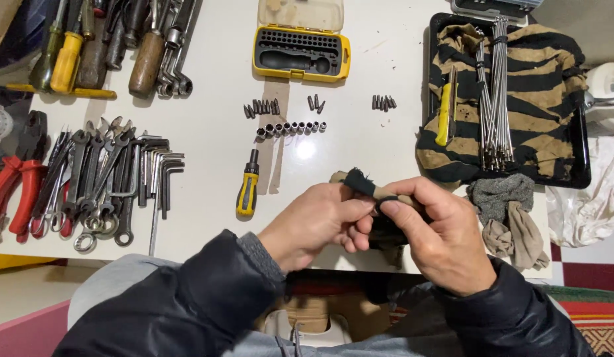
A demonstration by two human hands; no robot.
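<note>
- The left hand (317, 221) and the right hand (432, 235) meet over the near edge of a white table (360, 139); both pinch a scrap of striped rag (368, 188), tan and black, between thumbs and fingertips.
- Whether anything is wrapped inside the rag cannot be told; the fingers cover it.
- Both arms wear dark padded sleeves (188, 297).
- Just left of the hands lies a small yellow-and-black screwdriver (247, 185), pointing away from the person.
- Beyond it, small bits (262, 108) lie in loose groups, with a row of little sockets (290, 128) below them.
- At the far edge sits an open yellow bit case (300, 51) with a clear lid tipped back.
- On the left, wrenches (95, 178) and hex keys (158, 175) lie fanned out, with red-handled pliers (16, 192) beside them.
- Further back on the left lie screwdrivers with wooden and yellow handles (95, 43).
- On the right, a black tray (580, 162) holds a striped cloth (538, 86); on it rest a bundle of thin metal rods (495, 92) and a yellow-handled tool (444, 116).
- A grey rag (508, 211) is bunched near the right hand, at the tray's near corner.
- The table top is glossy and shows a bright light spot (306, 149).
- Below the table on the right, a patterned rug (591, 317) in red covers the floor.
</note>
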